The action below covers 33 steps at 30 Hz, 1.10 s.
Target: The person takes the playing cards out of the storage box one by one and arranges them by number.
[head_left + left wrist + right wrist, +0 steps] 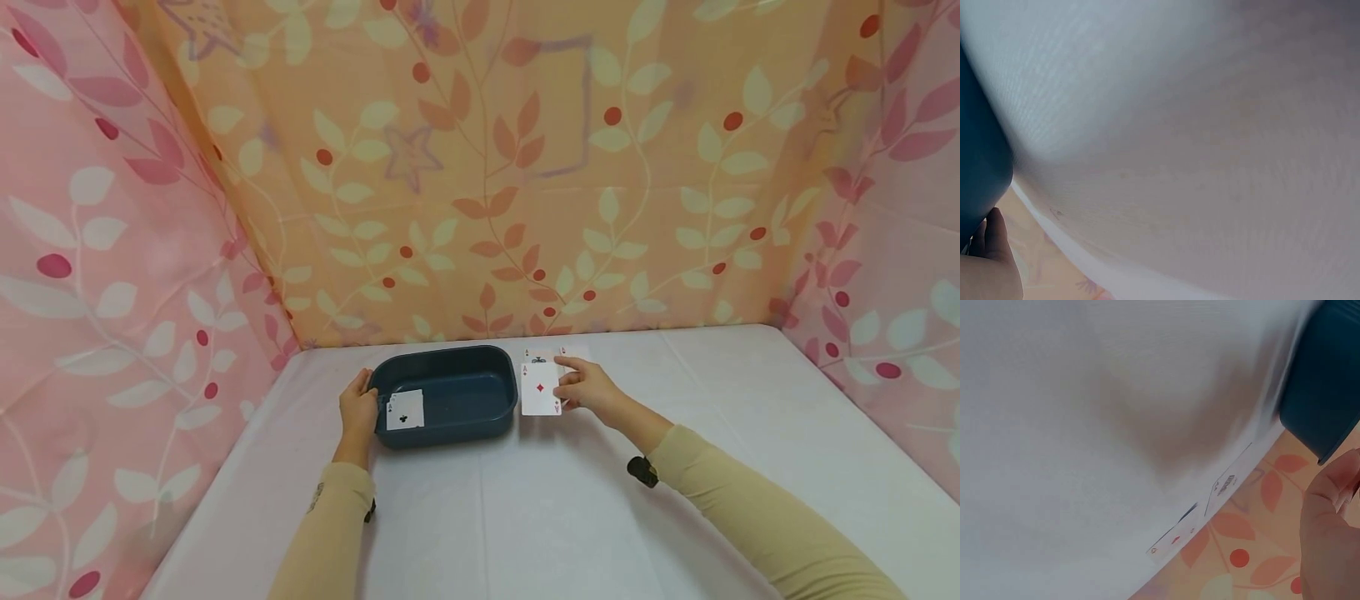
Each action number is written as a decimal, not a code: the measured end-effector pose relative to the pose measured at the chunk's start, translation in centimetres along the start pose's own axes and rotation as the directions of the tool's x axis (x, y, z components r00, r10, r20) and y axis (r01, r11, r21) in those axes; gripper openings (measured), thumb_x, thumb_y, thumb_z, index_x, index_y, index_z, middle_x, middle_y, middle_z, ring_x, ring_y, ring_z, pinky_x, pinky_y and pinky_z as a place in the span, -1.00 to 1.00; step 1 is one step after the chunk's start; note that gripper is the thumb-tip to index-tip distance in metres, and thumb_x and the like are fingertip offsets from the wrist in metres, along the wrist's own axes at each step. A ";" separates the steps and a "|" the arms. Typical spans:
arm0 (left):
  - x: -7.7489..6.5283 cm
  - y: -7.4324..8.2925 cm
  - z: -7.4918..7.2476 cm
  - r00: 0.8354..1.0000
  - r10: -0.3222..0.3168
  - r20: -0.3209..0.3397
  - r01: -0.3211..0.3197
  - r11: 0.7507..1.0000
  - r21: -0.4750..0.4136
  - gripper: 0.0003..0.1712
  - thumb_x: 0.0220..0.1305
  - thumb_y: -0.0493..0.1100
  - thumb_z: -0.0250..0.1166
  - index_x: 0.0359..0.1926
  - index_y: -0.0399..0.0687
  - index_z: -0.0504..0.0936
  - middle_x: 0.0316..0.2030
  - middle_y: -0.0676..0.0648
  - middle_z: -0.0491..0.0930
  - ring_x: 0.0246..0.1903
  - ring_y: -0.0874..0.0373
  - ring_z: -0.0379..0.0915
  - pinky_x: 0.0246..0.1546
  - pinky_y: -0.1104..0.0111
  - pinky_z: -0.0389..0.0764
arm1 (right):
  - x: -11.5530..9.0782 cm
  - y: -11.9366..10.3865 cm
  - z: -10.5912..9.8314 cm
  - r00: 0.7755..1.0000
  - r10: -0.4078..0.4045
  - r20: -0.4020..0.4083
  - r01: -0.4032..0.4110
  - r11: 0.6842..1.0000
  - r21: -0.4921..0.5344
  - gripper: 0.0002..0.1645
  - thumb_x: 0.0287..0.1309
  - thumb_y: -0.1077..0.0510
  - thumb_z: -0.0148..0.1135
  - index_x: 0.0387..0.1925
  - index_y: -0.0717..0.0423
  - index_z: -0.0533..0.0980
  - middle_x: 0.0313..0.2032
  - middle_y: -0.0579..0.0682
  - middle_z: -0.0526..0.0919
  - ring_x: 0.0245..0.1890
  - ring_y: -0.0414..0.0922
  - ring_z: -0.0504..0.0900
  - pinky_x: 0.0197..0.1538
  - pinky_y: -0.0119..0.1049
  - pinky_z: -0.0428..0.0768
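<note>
My left hand [358,410] grips the left end of a dark blue plastic tub [457,432], thumb over the rim. A club card [414,402] lies in the tub's left end, with another card edge just under it. Beside the tub's right end, my right hand [588,390] pinches an ace of diamonds [536,398] by its right edge, face showing. Behind it on the table lie a card with a large black emblem [1225,484] and a card with a red pip [1175,539]. In the left wrist view, the fingers [996,234] lie against the tub wall [979,144].
A white cloth covers the table [465,525]. An orange leaf-patterned curtain [480,208] hangs along its far edge, with pink patterned curtains [150,250] at both sides. Dark bands [642,472] sit at both wrists.
</note>
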<state>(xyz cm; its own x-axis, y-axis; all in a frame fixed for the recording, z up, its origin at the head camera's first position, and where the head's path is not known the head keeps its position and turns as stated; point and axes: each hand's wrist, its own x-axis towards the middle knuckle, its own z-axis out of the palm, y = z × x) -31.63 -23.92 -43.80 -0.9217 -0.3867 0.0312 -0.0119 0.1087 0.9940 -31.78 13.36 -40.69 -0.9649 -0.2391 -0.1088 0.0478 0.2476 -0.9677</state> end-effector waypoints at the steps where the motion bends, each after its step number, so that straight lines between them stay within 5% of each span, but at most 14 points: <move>1: 0.0 0.0 0.0 1.000 0.003 -0.001 -0.003 1.000 0.000 -0.40 0.39 -0.52 -0.16 0.43 -0.42 0.06 0.41 -0.31 0.12 0.43 -0.06 -0.02 0.40 0.20 0.04 | 0.0 0.1 0.0 1.000 0.007 -0.004 -0.007 1.000 0.000 -0.18 0.18 0.43 0.19 0.43 0.33 0.10 -0.27 0.13 0.59 -0.40 -0.13 0.56 -0.34 -0.34 0.65; 33: 0.2 0.0 0.0 1.000 0.020 -0.002 -0.020 1.000 -0.007 -0.40 0.38 -0.51 -0.14 0.42 -0.46 0.05 0.39 -0.34 0.12 0.42 -0.10 -0.02 0.40 0.19 0.03 | 1.0 2.6 0.6 0.992 0.121 -0.042 -0.122 0.992 -0.020 -0.25 0.16 0.47 0.15 0.37 0.46 0.13 -0.27 0.17 0.59 -0.46 -0.16 0.53 -0.40 -0.39 0.59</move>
<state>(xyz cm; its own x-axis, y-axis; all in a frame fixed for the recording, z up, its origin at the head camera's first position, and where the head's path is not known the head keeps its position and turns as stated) -31.77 -24.00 -43.79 -0.9208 -0.3867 0.0513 0.0093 0.1096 0.9939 -32.43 13.18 -43.41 -0.9621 -0.1674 -0.2153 0.1599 0.2934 -0.9425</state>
